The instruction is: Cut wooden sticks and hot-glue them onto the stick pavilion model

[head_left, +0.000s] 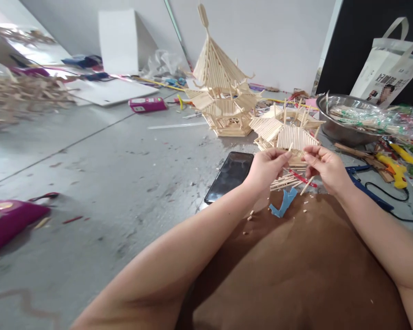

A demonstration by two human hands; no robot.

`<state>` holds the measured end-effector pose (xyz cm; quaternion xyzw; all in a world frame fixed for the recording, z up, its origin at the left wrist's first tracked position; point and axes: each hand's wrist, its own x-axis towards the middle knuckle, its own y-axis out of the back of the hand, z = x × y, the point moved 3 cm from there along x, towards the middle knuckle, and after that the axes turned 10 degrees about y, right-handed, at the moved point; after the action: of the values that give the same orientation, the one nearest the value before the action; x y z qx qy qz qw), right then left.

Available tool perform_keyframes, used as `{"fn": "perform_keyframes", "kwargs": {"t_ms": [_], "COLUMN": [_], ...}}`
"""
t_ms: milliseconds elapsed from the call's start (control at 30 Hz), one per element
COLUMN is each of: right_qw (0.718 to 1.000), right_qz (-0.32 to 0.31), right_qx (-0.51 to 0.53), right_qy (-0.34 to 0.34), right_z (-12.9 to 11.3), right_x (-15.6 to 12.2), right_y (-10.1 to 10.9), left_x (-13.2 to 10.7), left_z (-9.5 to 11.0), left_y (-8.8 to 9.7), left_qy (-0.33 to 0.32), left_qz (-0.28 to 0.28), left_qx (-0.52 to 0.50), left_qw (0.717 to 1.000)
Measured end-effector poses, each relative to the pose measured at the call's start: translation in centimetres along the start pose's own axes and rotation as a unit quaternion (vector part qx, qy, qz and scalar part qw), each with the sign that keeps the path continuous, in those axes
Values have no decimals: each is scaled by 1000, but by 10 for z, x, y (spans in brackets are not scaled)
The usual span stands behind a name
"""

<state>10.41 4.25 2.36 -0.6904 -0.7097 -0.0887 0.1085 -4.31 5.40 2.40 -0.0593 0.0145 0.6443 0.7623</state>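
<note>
The left hand (270, 166) pinches a short wooden stick (291, 147) upright between thumb and forefinger, near the surface's near edge and in front of the unfinished stick pavilion (298, 135). Just beside it, the right hand (325, 166) has its fingers curled nearly together; whether it grips the slanting stick (307, 185) below, I cannot tell. Toward the surface's far right corner, a white tote bag (382, 68) carries black Chinese characters, the first apparently 好, the others unclear.
</note>
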Motion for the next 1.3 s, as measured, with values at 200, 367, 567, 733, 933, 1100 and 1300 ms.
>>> {"fn": "perform_keyframes", "kwargs": {"t_ms": [200, 367, 567, 733, 933, 1100, 1300], "right_qw": [997, 994, 991, 990, 989, 990, 989], "right_qz": [-47, -76, -103, -120, -122, -114, -124], "right_qx": [-35, -49, -65, -68, -70, -68, -64], "right_qy": [-45, -54, -46, -38, -41, -47, -53], "right_z": [11, 15, 19, 22, 20, 19, 19], "right_x": [-9, -11, -11, -11, -12, -14, -15], "right_y": [0, -1, -1, -1, -3, -4, -6], "left_x": [12, 21, 20, 19, 23, 25, 26], "left_z": [-1, -5, -2, 1, 7, 8, 6], "left_y": [19, 28, 27, 26, 32, 35, 33], "left_qy": [-3, -27, -11, 9, 3, -2, -1], "left_qz": [129, 168, 150, 107, 73, 72, 67], "left_qx": [8, 88, 100, 83, 111, 131, 114], "left_qw": [992, 982, 984, 991, 991, 989, 991]}}
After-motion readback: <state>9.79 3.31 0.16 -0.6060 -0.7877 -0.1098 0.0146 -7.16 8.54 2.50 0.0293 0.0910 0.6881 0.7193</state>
